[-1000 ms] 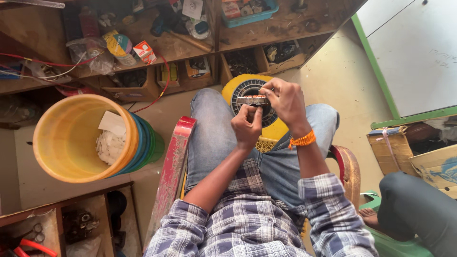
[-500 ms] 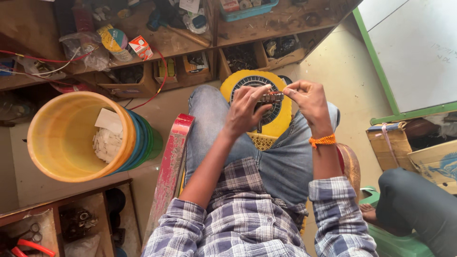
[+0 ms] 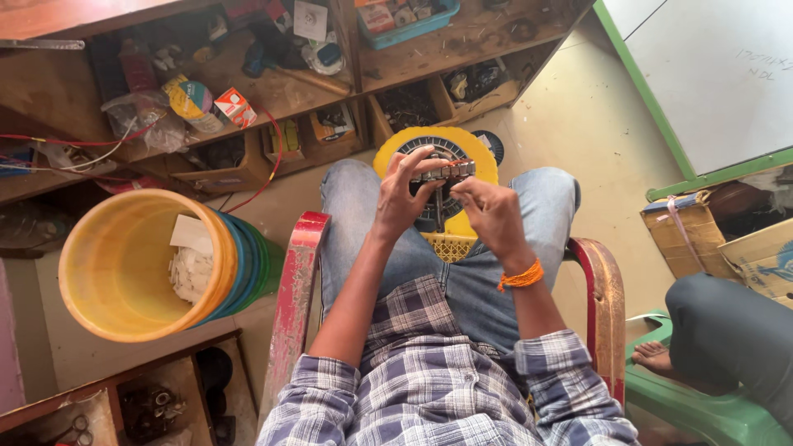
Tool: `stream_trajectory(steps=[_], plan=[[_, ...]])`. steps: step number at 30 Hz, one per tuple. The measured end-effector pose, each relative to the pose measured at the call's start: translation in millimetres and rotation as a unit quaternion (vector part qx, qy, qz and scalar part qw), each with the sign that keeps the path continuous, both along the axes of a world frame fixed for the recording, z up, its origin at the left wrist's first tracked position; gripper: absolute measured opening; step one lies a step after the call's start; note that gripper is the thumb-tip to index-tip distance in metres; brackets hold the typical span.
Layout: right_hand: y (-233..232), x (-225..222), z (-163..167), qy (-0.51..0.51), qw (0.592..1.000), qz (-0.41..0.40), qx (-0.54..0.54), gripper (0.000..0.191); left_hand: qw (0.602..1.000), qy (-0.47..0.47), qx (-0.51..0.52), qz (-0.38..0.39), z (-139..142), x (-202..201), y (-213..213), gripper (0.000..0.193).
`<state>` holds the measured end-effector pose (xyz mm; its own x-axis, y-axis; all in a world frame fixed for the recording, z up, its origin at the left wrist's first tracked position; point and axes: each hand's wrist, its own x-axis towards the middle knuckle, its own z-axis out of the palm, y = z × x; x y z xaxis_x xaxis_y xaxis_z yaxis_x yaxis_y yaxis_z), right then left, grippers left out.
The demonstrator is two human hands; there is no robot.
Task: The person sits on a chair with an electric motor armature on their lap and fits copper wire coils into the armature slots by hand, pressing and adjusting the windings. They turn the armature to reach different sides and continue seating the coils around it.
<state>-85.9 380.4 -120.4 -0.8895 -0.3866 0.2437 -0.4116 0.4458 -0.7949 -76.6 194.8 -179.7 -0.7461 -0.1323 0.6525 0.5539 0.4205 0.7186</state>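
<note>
Gripping a small metal part [image 3: 443, 172], left hand [image 3: 402, 196] and right hand [image 3: 489, 216] meet above the knees.

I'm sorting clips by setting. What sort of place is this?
Probably a small repair workshop: cluttered wooden shelves of parts and wires, a round metal motor core in both hands, cardboard boxes nearby.

cluttered workshop corner in daylight
worn wooden shelves [image 3: 413, 58] line the pale cream floor [image 3: 578, 132]; a yellow plastic bucket [image 3: 124, 264] lies beside a red-armed chair [image 3: 293, 289], with cardboard boxes [image 3: 702, 227] near a green-framed white board [image 3: 710, 74].
</note>
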Motion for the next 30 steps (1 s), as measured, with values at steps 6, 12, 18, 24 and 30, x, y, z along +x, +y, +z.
stream_trajectory(steps=[6, 12, 18, 24, 30], plan=[[0.5, 3.5, -22.9, 0.017, 1.000, 0.021, -0.015, 0.010, 0.997, -0.029, -0.033, -0.060, 9.0, -9.1, -12.8, 0.073], [6.6, 16.0, -52.0, 0.040, 0.998, -0.002, -0.048, 0.008, 0.989, -0.058, -0.072, -0.113, 21.4, -23.8, -19.8, 0.070], [15.3, 18.9, -52.8, 0.045, 0.998, -0.031, -0.031, 0.008, 0.974, 0.127, -0.184, 0.035, 21.1, -1.5, -6.7, 0.046], [7.5, 22.5, -14.7, 0.009, 0.999, -0.002, -0.045, 0.010, 0.960, 0.144, -0.206, 0.121, -6.4, 8.9, -1.7, 0.031], [-6.5, 0.4, 37.3, 0.084, 0.988, -0.015, 0.126, 0.009, 0.993, 0.002, 0.044, 0.106, -24.7, 8.1, 19.7, 0.011]])
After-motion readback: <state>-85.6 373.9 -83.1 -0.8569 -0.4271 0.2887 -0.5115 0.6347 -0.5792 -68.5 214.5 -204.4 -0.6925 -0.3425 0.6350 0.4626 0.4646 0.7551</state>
